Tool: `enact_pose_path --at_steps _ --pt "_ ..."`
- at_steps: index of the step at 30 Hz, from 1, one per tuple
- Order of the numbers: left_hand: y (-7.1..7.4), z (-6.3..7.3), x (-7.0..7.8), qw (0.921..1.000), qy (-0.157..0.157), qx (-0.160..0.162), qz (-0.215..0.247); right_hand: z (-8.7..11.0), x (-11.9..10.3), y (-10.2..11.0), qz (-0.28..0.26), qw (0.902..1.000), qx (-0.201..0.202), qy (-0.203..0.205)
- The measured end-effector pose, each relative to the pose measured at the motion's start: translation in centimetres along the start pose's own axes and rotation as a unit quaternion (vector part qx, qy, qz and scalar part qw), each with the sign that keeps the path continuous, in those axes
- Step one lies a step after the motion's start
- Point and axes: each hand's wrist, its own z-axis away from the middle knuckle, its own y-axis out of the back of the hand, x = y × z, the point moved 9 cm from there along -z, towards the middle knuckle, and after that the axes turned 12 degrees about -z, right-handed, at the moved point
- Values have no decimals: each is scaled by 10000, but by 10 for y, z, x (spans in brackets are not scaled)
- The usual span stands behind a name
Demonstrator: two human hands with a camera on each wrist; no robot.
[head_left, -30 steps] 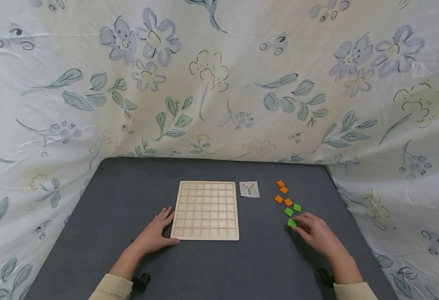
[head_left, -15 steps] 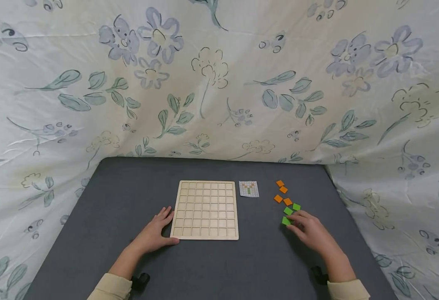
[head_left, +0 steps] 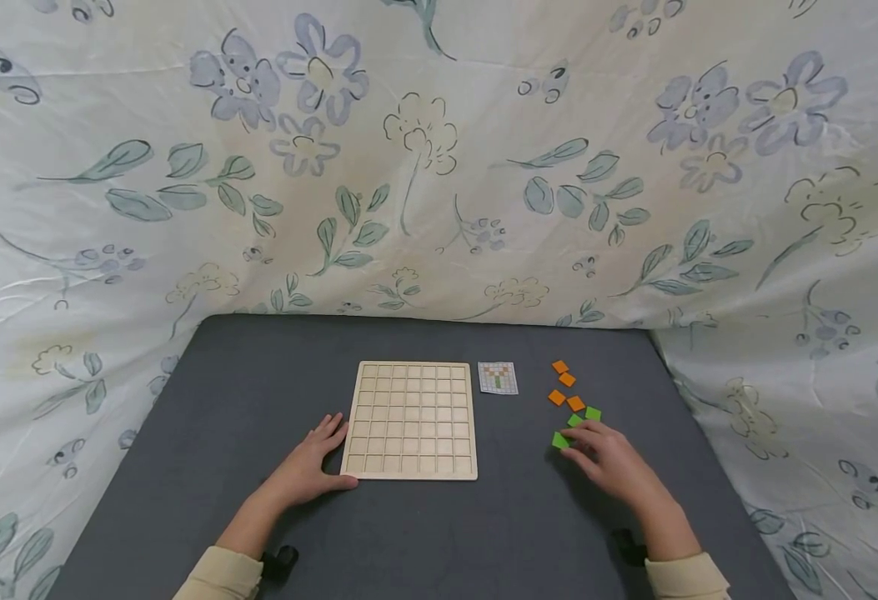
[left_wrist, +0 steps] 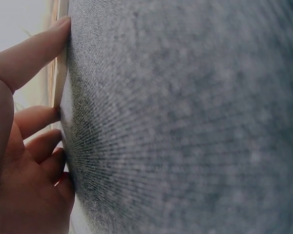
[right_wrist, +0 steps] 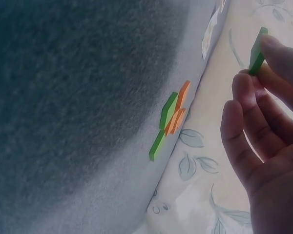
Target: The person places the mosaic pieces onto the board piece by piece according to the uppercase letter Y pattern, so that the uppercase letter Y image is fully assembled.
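Observation:
My right hand (head_left: 617,468) pinches a green square tile (head_left: 560,440) between thumb and fingertips. In the right wrist view, that tile (right_wrist: 257,52) stands on edge in the fingers, lifted off the table. Two other green tiles (head_left: 593,413) lie just beyond the hand, one partly covered by it in the head view. A pale wooden grid board (head_left: 408,421) lies flat at the middle, its squares bare. My left hand (head_left: 305,468) rests against the board's left side, fingers spread along the edge and thumb at the near left corner.
Several orange tiles (head_left: 567,379) lie on the dark grey table (head_left: 423,542) behind the green ones. Right of the board is a small card (head_left: 498,378) printed with a coloured grid pattern. A flowered cloth (head_left: 439,183) hangs behind the table.
My right hand, holding the green tile, has moved left a little, away from the other tiles. The left hand and the board keep their places.

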Motion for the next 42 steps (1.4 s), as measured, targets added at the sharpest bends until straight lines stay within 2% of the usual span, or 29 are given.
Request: enact_pose_path --at_steps 19,29,42 --pt "-2 -6 -2 10000 -7 -54 36 -18 -14 -11 -204 9994 -242 -135" --pt "0 -3 -2 10000 -40 -23 81 -25 -34 -21 -116 9994 -168 295" --pt "1 1 -1 10000 -22 -11 91 -36 -48 -33 -198 9986 -355 325"
